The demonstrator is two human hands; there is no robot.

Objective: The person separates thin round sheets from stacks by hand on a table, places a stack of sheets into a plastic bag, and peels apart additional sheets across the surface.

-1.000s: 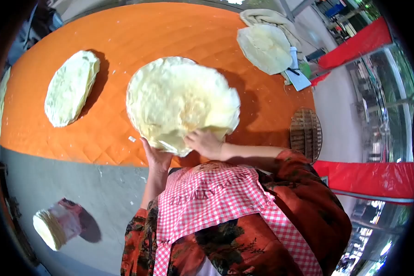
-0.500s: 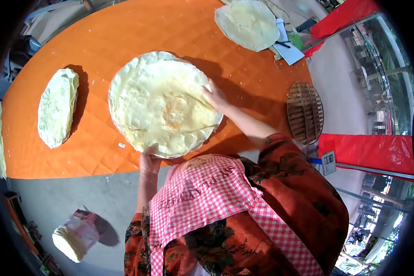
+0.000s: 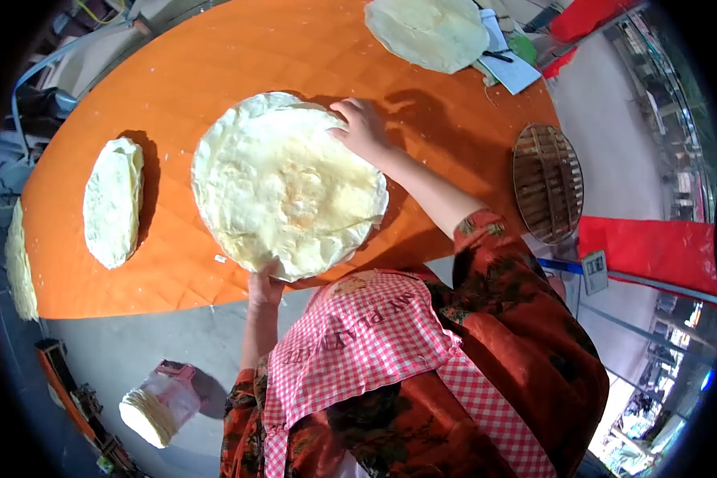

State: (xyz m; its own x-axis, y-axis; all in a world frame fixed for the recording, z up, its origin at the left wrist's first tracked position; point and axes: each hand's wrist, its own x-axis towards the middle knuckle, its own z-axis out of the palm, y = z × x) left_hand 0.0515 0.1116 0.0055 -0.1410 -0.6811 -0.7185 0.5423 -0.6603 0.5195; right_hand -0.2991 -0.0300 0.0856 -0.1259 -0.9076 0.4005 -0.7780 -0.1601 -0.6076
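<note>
A big round stack of thin, pale flatbreads [image 3: 287,187] with a browned middle lies in front of me on an orange-covered table [image 3: 239,48]. At its near edge, my left hand [image 3: 264,285] pinches the rim, thumb on top and the other fingers mostly hidden beneath. Over the far right edge is my right hand [image 3: 362,131], its fingers apart and curved, the tips at or just above the top sheet; contact is hard to make out. Left of the stack sits a folded flatbread bundle [image 3: 113,203].
Another round flatbread [image 3: 426,32] lies at the far side beside a notepad [image 3: 510,70] with a pen. A round slatted rack [image 3: 548,183] is at the table's right edge. On the floor stands a bag of flatbreads [image 3: 163,402].
My right hand has let go of the stack's right side and moved up along its edge, fingers spreading. My left hand keeps its hold at the near rim. The view has shifted slightly.
</note>
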